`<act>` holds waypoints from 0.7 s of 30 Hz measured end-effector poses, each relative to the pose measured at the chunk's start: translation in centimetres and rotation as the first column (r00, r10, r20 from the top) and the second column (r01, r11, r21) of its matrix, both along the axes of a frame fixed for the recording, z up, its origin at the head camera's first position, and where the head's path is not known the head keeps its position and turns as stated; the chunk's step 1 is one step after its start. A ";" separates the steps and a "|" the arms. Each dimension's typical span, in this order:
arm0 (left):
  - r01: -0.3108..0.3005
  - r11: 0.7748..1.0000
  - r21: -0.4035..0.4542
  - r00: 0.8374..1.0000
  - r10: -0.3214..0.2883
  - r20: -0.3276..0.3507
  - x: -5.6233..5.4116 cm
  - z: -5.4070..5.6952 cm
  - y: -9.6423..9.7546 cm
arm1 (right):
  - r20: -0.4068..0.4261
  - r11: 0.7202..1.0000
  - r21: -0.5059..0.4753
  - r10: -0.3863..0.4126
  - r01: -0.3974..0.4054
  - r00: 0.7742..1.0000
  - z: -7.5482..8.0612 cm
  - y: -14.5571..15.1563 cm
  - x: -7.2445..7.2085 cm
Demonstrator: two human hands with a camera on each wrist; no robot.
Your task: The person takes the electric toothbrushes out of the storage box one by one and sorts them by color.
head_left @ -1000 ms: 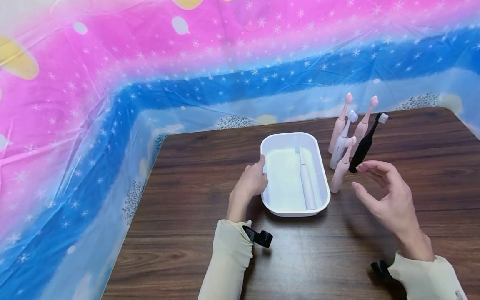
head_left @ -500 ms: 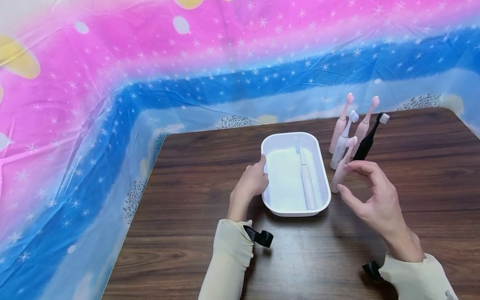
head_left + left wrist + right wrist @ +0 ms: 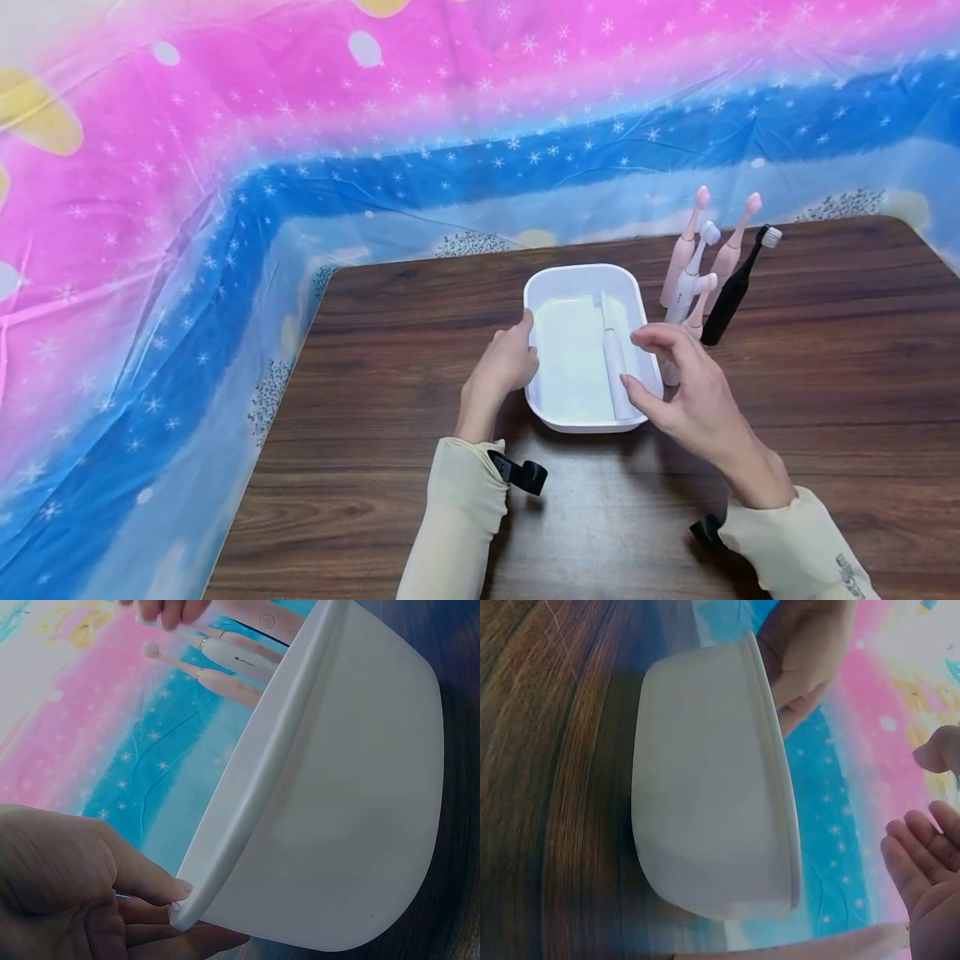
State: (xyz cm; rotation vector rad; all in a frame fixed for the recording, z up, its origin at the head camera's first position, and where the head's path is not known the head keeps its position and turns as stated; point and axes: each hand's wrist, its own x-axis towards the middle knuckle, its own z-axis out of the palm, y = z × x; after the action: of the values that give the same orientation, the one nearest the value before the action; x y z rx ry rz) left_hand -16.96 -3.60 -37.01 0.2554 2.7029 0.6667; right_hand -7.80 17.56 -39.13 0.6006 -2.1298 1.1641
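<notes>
My left hand (image 3: 501, 360) grips the left rim of a white plastic tub (image 3: 566, 358). In the left wrist view its thumb lies on the rim, fingers below. One pale electric toothbrush (image 3: 617, 375) lies lengthwise inside, along the tub's right side. Over the tub's right rim hovers my right hand (image 3: 701, 396), thumb and fingers apart with nothing between them; the right wrist view also shows the hand (image 3: 930, 862) above the rim. Just beyond it stand a black toothbrush (image 3: 729, 300), a white one (image 3: 682, 293) and several pink ones, the nearest pink toothbrush (image 3: 697, 321) partly hidden by that hand.
The dark wood-grain table (image 3: 360, 392) carries everything. Behind it and to the left hangs a pink and blue patterned cloth (image 3: 420, 150). Upright toothbrushes, including a back pink toothbrush (image 3: 680, 258), stand close together beside the tub's right wall. Each wrist wears a black strap mount (image 3: 525, 477).
My right hand has moved left, from beside the standing toothbrushes to over the tub's right rim, still empty. My left hand, the tub and the toothbrushes have stayed in place.
</notes>
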 end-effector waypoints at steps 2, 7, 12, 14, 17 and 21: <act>0.000 1.000 -0.003 1.000 0.000 -0.005 0.0 0.0 0.0 | 0.023 1.000 0.014 -0.019 0.018 1.000 -0.1 -0.3 -0.3; -0.003 1.000 -0.007 1.000 0.003 0.003 0.1 0.0 0.0 | 0.110 0.997 0.051 -0.057 0.051 0.992 -0.6 -0.9 -0.8; -0.003 1.000 0.000 1.000 0.003 -0.004 0.1 0.0 0.0 | 0.199 0.990 0.100 -0.113 0.095 0.973 -0.9 -1.6 -1.3; -0.002 1.000 -0.002 1.000 0.002 -0.006 0.0 0.0 0.0 | 0.238 0.988 0.110 -0.133 0.109 0.962 -0.9 -1.9 -1.6; -0.003 1.000 -0.005 1.000 0.003 0.000 0.0 0.0 -0.1 | 0.313 0.985 0.118 -0.158 0.127 0.937 -0.9 -2.3 -1.9; -0.003 1.000 -0.008 1.000 0.003 0.000 0.1 0.0 0.0 | 0.431 0.976 0.158 -0.207 0.152 0.878 -0.7 -2.8 -2.2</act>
State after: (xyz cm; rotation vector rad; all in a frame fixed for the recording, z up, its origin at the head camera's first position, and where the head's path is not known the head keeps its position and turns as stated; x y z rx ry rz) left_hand -16.91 -3.63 -37.04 0.2502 2.7061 0.6567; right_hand -9.99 14.80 -39.80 0.1829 -2.5941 1.1559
